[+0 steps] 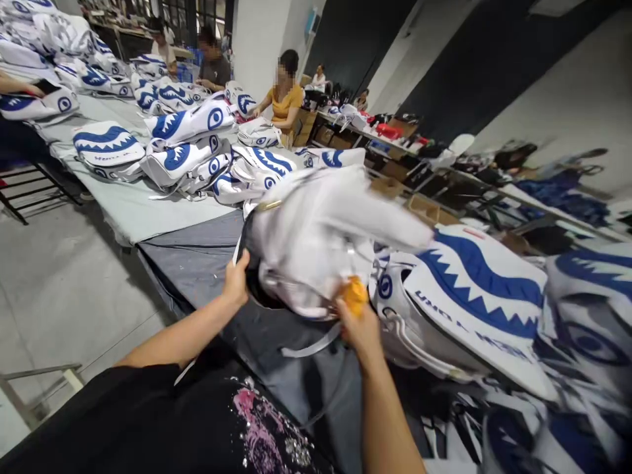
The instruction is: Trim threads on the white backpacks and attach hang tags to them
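Observation:
A white backpack (316,237), smeared by motion, is held up in front of me above the dark table cover. My left hand (237,280) is closed on its dark-lined edge at the left. At the bag's lower right, my right hand (360,322) is closed around a small orange object (354,296), too blurred to name. Whether that hand also grips the bag's fabric I cannot tell. A loose pale strap (313,343) hangs beneath the bag. Close by on the right lies another white backpack (478,289) with a blue wavy, toothed print.
More printed backpacks (178,164) are piled along the pale table (143,214), and others (590,316) crowd the right side. A person in yellow (289,99) works at the table's far side. Another person's arm (22,85) reaches in at left. Side tables with boxes (429,207) stand behind.

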A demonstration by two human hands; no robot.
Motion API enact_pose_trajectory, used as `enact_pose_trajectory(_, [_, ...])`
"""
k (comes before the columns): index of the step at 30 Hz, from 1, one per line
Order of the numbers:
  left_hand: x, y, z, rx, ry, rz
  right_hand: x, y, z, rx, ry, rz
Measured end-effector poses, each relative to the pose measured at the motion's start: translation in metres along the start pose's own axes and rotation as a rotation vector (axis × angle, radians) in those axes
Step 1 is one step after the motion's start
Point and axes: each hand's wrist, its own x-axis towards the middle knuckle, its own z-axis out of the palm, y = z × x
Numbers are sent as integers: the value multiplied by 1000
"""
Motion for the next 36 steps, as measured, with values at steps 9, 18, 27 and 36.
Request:
enact_pose_trajectory(9, [-78,-115,-135,638,-233,-111,-61,14,134,581,-345,490])
enact_pose_trajectory(18, [75,-101,-69,1480,-301,498,-48,4,74,503,-108,403])
enact_pose_trajectory(27, [94,-86,-103,486,-495,-31,65,-12,36,389,-172,623])
enact_pose_trajectory(36, [121,-81,-98,246,-519,-841,38,-80,27,83,-744,648])
